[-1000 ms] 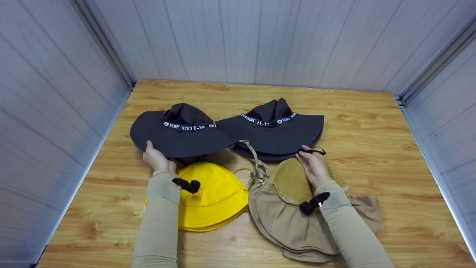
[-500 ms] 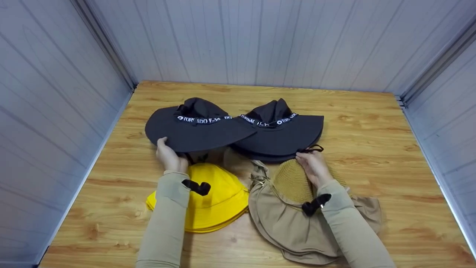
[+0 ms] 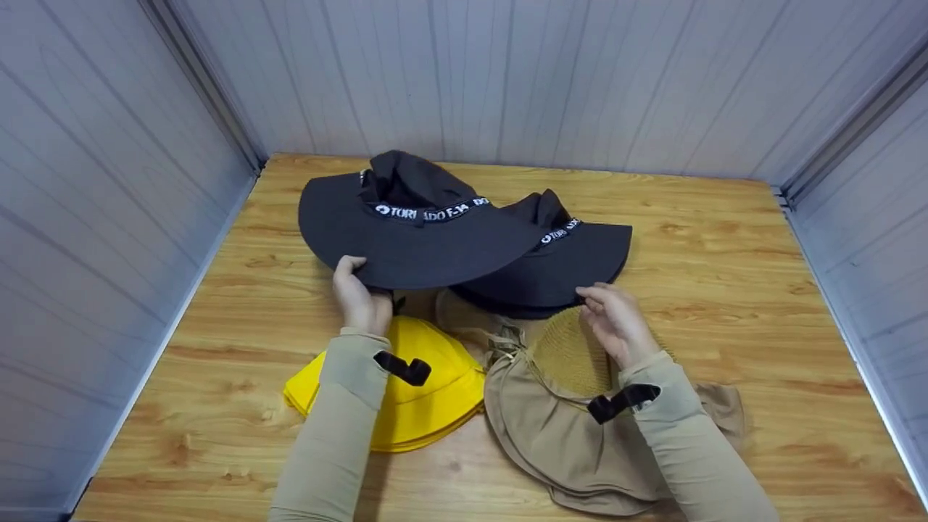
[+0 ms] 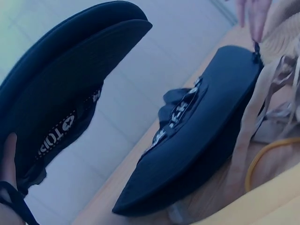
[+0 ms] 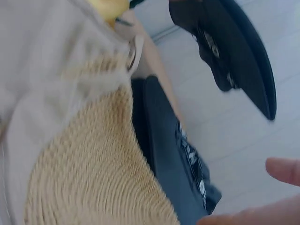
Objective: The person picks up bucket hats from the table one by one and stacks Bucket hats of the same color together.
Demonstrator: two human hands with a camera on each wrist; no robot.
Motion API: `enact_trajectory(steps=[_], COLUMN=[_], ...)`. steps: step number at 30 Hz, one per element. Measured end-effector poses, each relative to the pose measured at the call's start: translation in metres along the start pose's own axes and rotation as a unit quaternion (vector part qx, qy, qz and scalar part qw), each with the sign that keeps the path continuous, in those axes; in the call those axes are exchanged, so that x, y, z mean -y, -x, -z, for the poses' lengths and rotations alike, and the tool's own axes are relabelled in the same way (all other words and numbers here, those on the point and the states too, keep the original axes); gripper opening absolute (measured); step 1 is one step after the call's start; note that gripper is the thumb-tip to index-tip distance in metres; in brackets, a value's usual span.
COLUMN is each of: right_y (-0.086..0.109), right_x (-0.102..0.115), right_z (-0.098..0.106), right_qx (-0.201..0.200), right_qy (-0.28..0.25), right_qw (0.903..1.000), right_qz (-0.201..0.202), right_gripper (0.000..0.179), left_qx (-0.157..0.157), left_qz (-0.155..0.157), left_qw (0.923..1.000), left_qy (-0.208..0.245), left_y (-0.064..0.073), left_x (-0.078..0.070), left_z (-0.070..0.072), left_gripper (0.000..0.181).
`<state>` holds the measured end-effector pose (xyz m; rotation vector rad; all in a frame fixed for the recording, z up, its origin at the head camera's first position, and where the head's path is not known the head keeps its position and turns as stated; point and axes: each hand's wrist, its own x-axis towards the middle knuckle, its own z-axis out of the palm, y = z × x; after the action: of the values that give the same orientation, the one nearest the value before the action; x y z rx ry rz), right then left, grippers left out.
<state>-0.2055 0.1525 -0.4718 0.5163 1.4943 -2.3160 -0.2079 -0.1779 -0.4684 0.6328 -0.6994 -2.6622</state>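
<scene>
My left hand [image 3: 362, 299] grips the front-left brim of a black wide-brimmed sun hat [image 3: 435, 250], thumb on top. This hat is raised and tilted, partly covering a second black sun hat [image 3: 580, 261] on the table. In the left wrist view the raised hat [image 4: 70, 70] shows a doubled brim and stands apart from the lower hat [image 4: 201, 112]. At the lower hat's front-right brim is my right hand [image 3: 616, 322]. Its thumb [image 5: 283, 171] is spread from the forefinger in the right wrist view, and I see nothing pinched between them.
Stacked yellow bucket hats [image 3: 428, 406] lie in front, partly behind the left forearm. Beige hats with cloth brims [image 3: 558, 435] and woven straw crowns [image 3: 573, 348] lie under the right forearm. Pale panel walls [image 3: 493, 80] enclose the wooden table [image 3: 761, 290] on three sides.
The left hand has lifted its black hat and carried it right, over the lower black hat. The right hand has let go of the dark cord at the lower hat's brim.
</scene>
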Motion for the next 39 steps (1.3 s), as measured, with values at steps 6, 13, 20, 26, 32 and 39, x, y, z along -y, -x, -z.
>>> enact_trajectory(steps=[6, 13, 20, 26, 32, 39], right_y=[0.007, 0.012, 0.014, 0.014, 0.013, 0.014], right_x=[-0.004, -0.009, -0.009, -0.010, -0.006, 0.002], right_z=[-0.017, -0.029, -0.032, -0.034, -0.031, -0.024], right_qx=[0.077, 0.113, 0.092, 0.065, 0.068, 0.074], right_qy=[-0.066, -0.110, -0.150, -0.187, -0.226, -0.274], right_qw=[0.9948, 0.9864, 0.9818, 0.9760, 0.9657, 0.9513], right_qz=[0.005, 0.046, 0.071, 0.090, 0.108, 0.121], right_gripper=[0.060, 0.013, 0.044, 0.034, 0.041, 0.041], left_qx=[0.033, 0.080, 0.152, 0.173, 0.232, 0.257], left_qz=[0.025, 0.025, 0.071, 0.112, 0.100, 0.077], left_qw=[0.9986, 0.9943, 0.9807, 0.9646, 0.9185, 0.8630], left_qy=[-0.035, -0.067, -0.099, -0.164, -0.305, -0.428], left_y=[0.008, 0.021, 0.032, 0.035, 0.038, 0.035], left_x=[0.009, 0.025, 0.036, 0.038, 0.038, 0.041], left_z=[-0.007, -0.010, -0.011, -0.011, -0.010, -0.007], left_gripper=[0.045, 0.014, 0.035, 0.042, 0.048, 0.045])
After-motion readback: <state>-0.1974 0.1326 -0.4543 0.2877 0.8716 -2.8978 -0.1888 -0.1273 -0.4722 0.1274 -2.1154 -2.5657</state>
